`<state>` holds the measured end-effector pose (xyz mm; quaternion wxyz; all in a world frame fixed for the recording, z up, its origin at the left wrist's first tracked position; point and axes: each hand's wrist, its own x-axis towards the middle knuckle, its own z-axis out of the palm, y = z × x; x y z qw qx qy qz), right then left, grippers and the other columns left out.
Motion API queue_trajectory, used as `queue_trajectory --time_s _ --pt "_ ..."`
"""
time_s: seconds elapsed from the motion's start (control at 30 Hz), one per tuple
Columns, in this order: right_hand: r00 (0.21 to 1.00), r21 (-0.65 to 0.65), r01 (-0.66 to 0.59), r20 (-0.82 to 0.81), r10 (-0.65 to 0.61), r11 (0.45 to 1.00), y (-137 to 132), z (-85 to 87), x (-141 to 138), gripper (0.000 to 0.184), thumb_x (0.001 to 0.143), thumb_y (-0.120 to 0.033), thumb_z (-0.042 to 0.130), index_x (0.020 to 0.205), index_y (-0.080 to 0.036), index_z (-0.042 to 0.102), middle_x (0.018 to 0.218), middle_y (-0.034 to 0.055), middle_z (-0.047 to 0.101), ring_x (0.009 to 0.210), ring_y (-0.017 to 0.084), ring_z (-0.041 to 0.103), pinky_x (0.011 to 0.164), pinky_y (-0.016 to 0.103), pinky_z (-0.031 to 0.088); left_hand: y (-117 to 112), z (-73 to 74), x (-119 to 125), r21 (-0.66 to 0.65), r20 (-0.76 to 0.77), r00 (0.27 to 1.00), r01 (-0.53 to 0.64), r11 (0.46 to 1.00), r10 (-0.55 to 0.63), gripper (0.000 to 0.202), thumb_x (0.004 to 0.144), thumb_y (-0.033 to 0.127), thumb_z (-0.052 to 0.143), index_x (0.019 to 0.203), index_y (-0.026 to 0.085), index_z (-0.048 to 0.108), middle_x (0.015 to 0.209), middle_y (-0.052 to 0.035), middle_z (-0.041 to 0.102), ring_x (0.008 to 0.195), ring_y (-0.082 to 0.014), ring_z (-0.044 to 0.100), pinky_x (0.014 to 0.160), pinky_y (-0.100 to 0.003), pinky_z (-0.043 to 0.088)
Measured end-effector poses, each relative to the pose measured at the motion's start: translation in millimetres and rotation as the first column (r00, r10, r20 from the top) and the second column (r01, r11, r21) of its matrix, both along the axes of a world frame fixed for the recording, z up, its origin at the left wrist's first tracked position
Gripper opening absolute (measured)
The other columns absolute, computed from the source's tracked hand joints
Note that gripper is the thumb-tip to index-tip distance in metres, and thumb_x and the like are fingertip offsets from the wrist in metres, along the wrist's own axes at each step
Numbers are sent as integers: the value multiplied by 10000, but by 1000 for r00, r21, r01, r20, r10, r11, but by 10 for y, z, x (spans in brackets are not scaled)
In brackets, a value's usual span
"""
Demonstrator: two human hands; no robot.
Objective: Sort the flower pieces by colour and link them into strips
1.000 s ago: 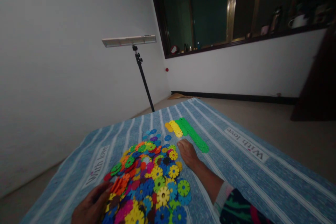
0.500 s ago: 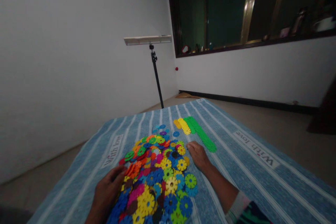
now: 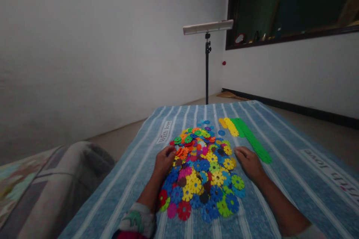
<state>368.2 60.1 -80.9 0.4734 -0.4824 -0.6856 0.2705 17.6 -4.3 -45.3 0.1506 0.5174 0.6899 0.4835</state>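
Observation:
A heap of flower-shaped plastic discs [image 3: 193, 183] in many colours lies on the striped blue cloth. At its left edge rests my left hand [image 3: 164, 161], fingers curled together beside some orange discs [image 3: 183, 152]; whether a disc is in them is hidden. My right hand [image 3: 249, 161] lies on the cloth just right of the heap, its fingers bent inward and no piece showing in them. Beyond it are overlapping rows of sorted discs: a long green row [image 3: 254, 142], a shorter yellow row [image 3: 231, 127] and a few orange discs [image 3: 222, 123].
A few loose blue discs [image 3: 221, 133] lie at the heap's far side. A lamp on a black stand [image 3: 206, 71] rises behind the table's far edge. On the left is furniture draped with a grey blanket [image 3: 70, 183]. A dark window [image 3: 280, 3] is set in the right wall.
The view has swung left, so the table and heap appear farther right and the grey blanket has come into sight. Both hands keep about the same places beside the heap.

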Motion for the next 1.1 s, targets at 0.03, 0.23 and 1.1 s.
queue_trajectory --time_s 0.03,0.23,1.1 --pt "1000 0 -4 12 4 1000 -3 -14 8 330 822 -443 473 845 -207 703 944 78 715 913 237 647 830 346 485 -4 -13 0 5 4 1000 8 1000 -8 262 637 386 611 782 186 699 814 -36 745 834 -238 677 818 -355 526" --pt "997 -12 -18 72 19 1000 2 -64 38 313 808 -440 480 826 -219 701 942 66 717 908 233 651 846 347 490 -35 -18 21 10 35 999 21 1000 -21 238 650 337 603 786 168 700 797 -40 733 819 -229 669 797 -345 517" --pt "979 16 -74 193 70 997 -56 -44 30 312 793 -464 471 769 -237 683 896 66 700 874 232 644 820 352 495 -84 -38 114 -79 -43 950 305 949 -309 361 828 434 540 990 168 724 838 -37 721 781 -191 662 734 -285 500"
